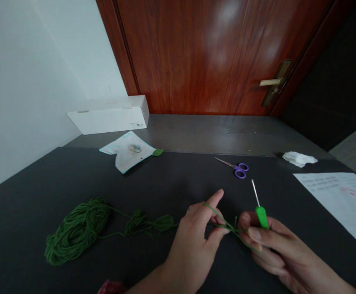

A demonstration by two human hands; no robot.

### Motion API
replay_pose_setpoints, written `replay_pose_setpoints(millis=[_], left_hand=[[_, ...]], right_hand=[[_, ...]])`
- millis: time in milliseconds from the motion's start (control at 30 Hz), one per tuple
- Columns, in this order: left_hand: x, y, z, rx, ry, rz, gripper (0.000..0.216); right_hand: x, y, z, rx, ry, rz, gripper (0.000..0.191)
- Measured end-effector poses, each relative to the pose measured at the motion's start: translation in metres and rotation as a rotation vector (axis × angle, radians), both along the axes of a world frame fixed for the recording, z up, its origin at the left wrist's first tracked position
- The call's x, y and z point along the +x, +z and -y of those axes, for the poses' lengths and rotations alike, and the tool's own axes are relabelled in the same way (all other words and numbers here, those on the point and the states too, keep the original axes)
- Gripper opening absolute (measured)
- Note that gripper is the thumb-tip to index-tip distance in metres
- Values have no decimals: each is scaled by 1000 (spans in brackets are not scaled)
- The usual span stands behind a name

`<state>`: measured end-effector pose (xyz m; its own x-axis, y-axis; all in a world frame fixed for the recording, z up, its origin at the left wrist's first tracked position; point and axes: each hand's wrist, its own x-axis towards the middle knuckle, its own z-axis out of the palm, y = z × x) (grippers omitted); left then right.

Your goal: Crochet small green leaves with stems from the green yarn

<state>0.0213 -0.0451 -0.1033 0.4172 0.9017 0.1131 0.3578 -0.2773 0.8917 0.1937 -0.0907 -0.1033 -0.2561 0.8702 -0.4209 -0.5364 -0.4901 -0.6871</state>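
Note:
Green yarn (223,220) runs over the raised index finger of my left hand (197,237) and is pinched near its thumb. My right hand (272,245) pinches the same yarn between thumb and fingertips, just right of the left thumb. A crochet hook (262,216) with a bright green handle is also gripped in the right hand, its metal tip pointing up and away from the yarn. To the left, a loose tangle of yarn (149,223) links my left hand to a thick green skein (76,230) on the dark tabletop.
Purple-handled scissors (239,168) lie beyond my hands. A white packet (129,151) with a small green leaf-shaped piece (157,152) is at the back left, before a long white box (113,116). Crumpled tissue (299,159) and a printed sheet (338,196) are on the right.

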Motion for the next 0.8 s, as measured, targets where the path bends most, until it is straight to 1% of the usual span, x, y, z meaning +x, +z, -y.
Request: replay_pose_setpoints(millis=[67,200,267,300,367,400,500,600,700,800], left_hand=[[-2,-1,-1,123,-7,-63,59],[-3,-4,-1,346,5,-154,57],[-3,-7,0,391,9,-158,58],[-3,-8,0,387,10,-145,58],[-3,-8,0,323,14,-93,57],[-3,-8,-1,262,23,-59,55],[-1,-4,-3,14,74,45,52],[2,-2,-6,-179,97,142,51],[3,-2,-8,-279,65,222,54],[2,-3,-8,-341,28,258,58]], right_hand=[[4,2,0,-11,37,31,15],[12,4,-2,-19,117,171,19],[15,3,-4,7,168,230,19],[16,3,-5,23,189,242,19],[16,2,-5,62,194,225,18],[16,2,-5,83,162,202,18],[10,3,-2,138,-13,121,17],[3,2,2,126,-105,56,16],[-1,0,2,114,-138,34,16],[-2,-1,2,113,-176,59,14]])
